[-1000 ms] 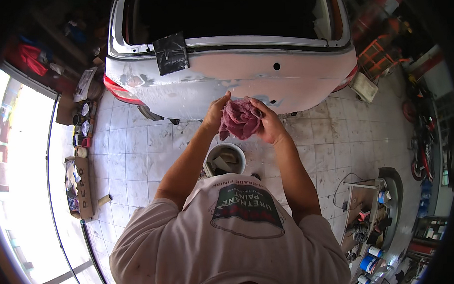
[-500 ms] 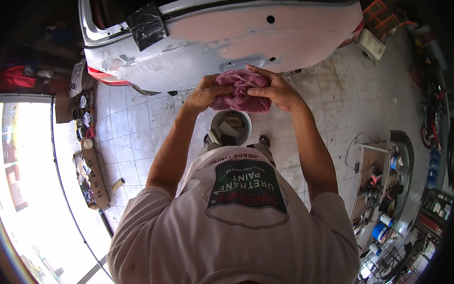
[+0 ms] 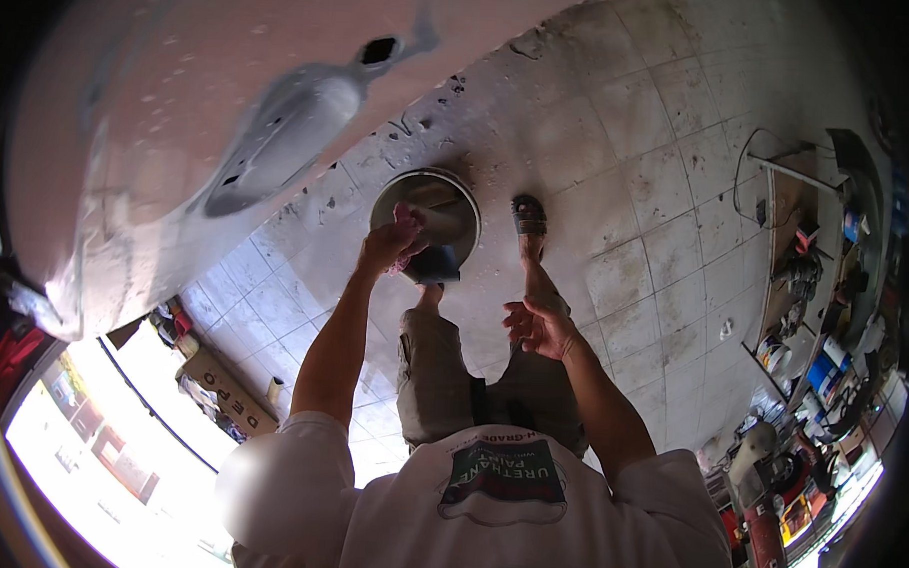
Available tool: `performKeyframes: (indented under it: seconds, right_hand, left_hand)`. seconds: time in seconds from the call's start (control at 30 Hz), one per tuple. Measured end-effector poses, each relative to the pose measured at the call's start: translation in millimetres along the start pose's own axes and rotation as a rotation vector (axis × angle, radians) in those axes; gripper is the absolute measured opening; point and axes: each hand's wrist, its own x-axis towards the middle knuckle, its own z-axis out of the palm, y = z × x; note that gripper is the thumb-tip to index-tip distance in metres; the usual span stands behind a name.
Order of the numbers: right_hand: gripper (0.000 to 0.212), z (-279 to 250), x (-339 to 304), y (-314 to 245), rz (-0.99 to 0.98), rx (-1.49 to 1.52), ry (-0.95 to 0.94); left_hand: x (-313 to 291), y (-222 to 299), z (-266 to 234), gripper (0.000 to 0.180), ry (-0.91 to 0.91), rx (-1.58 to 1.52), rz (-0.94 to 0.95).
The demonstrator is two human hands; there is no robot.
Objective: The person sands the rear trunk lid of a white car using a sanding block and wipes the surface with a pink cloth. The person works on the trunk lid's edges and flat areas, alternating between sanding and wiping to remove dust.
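Note:
A crumpled pink cloth (image 3: 408,230) is bunched in my left hand (image 3: 380,247), whose fingers are closed around it. This hand is at the left side of a round bucket (image 3: 463,200) on the floor. Inside the bucket are liquid and pale block-like pieces that I cannot make out well. A dark, flat-sided block (image 3: 434,264) shows at the bucket's near rim. My right hand (image 3: 541,327) hangs over my right knee with its fingers apart and nothing in it.
A car's rear panel (image 3: 150,103), pinkish and grey with wet drops, fills the upper left. Stained tiles (image 3: 636,250) cover the floor. On the left lies a cardboard box (image 3: 229,388); at right, a cluttered bench (image 3: 791,246) and a red stand (image 3: 763,535).
I have bent lower, closer to the car and bucket. The cloth, held in both hands before, has come down to the bucket in my left hand; my right hand has let go.

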Motion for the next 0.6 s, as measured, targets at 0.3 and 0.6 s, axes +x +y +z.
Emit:
performKeyframes:
  seconds: [0.3, 0.6]
  right_hand:
    - [0.068, -101, 34, 113, -0.208, 0.588, -0.438]
    - [0.069, -97, 32, 154, -0.389, 0.663, -0.48]
  left_hand:
    - [203, -175, 72, 0.034, -0.345, 0.675, 0.081]
    - [256, -282, 151, 0.034, -0.535, 1.143, 0.025]
